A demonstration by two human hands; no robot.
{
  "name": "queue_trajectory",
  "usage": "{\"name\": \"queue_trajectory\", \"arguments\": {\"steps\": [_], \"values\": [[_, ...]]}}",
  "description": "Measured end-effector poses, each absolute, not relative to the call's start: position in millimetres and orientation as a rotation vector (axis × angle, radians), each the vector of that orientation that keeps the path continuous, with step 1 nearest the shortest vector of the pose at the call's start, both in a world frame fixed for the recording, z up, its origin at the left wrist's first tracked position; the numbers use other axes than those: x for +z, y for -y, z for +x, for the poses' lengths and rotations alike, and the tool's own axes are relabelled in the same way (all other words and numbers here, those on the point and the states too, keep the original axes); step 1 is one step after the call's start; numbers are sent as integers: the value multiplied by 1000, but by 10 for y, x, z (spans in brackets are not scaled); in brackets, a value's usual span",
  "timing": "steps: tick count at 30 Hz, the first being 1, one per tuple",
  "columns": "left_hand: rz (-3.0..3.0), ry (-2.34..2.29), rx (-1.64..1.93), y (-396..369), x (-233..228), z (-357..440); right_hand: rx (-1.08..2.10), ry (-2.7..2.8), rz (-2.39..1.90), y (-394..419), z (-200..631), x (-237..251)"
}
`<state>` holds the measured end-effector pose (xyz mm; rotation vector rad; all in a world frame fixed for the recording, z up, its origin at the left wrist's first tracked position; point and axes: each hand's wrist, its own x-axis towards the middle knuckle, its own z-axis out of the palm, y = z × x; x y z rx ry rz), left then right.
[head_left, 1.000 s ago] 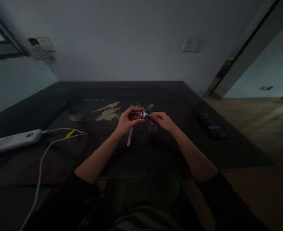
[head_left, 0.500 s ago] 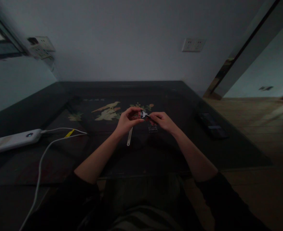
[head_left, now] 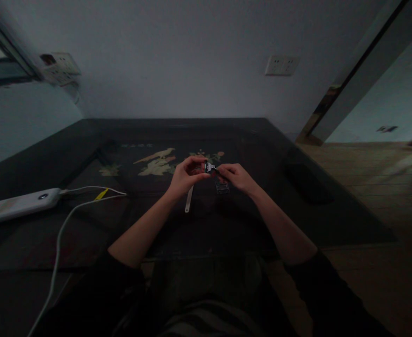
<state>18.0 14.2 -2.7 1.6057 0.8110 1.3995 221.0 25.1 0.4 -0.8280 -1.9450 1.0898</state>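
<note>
Both of my hands meet over the middle of a dark table (head_left: 86, 224). My left hand (head_left: 186, 175) and my right hand (head_left: 236, 177) pinch a small silvery razor head (head_left: 210, 167) between their fingertips. A pale slim handle (head_left: 189, 199) hangs down from under my left hand toward the tabletop. A small clear plastic case (head_left: 222, 187) lies on the table just under my right hand. The light is dim and fine detail of the small part is hard to make out.
A white power bank (head_left: 18, 205) lies at the left with white cables (head_left: 63, 224) running off the front edge. A dark flat object (head_left: 309, 185) rests at the right side of the table. The tabletop bears a bird and flower inlay (head_left: 158, 161). Wall sockets (head_left: 282, 65) are behind.
</note>
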Motion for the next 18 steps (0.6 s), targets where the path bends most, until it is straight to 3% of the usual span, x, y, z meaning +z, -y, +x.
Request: {"name": "queue_trajectory", "arguments": {"steps": [18], "values": [[1598, -825, 1394, -127, 4, 184, 1133, 1953, -807, -220, 2189, 40]]}}
